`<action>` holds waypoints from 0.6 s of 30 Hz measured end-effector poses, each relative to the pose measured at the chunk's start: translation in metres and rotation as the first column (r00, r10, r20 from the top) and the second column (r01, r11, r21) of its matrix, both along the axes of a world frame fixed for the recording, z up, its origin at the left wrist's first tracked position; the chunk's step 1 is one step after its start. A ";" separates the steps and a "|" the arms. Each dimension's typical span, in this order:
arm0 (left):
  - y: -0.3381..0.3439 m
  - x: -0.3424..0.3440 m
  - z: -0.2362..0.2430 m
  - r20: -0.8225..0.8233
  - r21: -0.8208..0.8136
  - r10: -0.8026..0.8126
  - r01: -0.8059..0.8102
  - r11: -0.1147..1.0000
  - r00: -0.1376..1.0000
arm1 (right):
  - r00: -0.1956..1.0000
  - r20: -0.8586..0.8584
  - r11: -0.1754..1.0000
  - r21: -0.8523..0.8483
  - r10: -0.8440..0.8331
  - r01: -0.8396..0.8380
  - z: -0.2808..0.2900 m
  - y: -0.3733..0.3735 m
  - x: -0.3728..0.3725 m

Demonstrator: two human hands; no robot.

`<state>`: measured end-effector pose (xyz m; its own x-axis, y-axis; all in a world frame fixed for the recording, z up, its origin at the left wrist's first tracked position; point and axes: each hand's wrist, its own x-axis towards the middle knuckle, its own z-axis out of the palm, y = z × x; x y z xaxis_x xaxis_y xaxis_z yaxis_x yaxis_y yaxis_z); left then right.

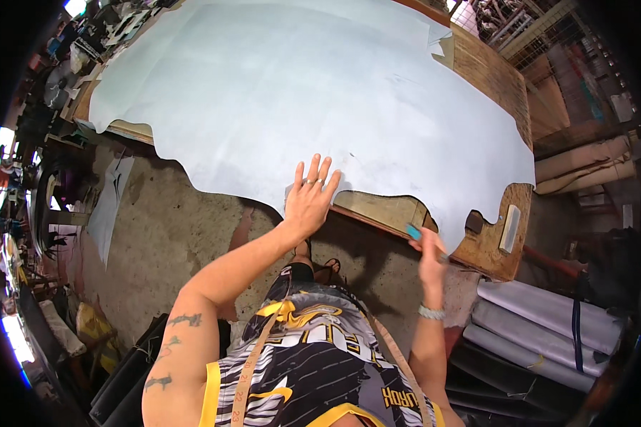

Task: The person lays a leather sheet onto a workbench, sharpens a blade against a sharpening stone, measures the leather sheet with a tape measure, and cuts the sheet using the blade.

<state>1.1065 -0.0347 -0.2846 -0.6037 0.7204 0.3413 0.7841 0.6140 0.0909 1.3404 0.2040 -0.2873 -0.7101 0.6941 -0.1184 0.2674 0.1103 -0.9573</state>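
A large pale blue-grey hide (299, 85) with an irregular, wavy edge covers most of the wooden table (488, 256) in front of me. My left hand (309, 205) lies flat on its near edge, fingers stretched out, with a ring on one finger. To the right, my right hand (430, 257) is closed around a small teal-ended tool (413, 231); its kind cannot be made out. That hand is slightly blurred and held beside the hide's near right edge. Between the hands, the hide's edge curves inward and bares a strip of tabletop.
A whitish rectangular bar (509, 229) and a small dark block (473, 221) are at the table's right corner. Silver-grey rolls (541, 334) lie at lower right, tan rolls (584, 165) beyond the table. A pale sheet (110, 206) hangs at left. A measuring tape (246, 370) hangs over my shirt.
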 end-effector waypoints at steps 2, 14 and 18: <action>0.000 -0.011 -0.010 0.246 -0.384 -0.021 0.118 0.916 0.969 | 0.998 0.032 0.999 0.004 0.049 -0.049 -0.019 -0.019 -0.031; -0.015 0.016 -0.054 0.371 -0.128 0.061 -0.014 0.992 0.927 | 0.954 -0.053 0.953 0.088 0.296 -0.291 -0.011 -0.051 -0.080; -0.005 0.020 -0.025 0.392 -0.176 0.118 -0.052 0.983 0.913 | 0.901 -0.151 0.894 0.267 0.408 -0.360 -0.033 -0.069 -0.106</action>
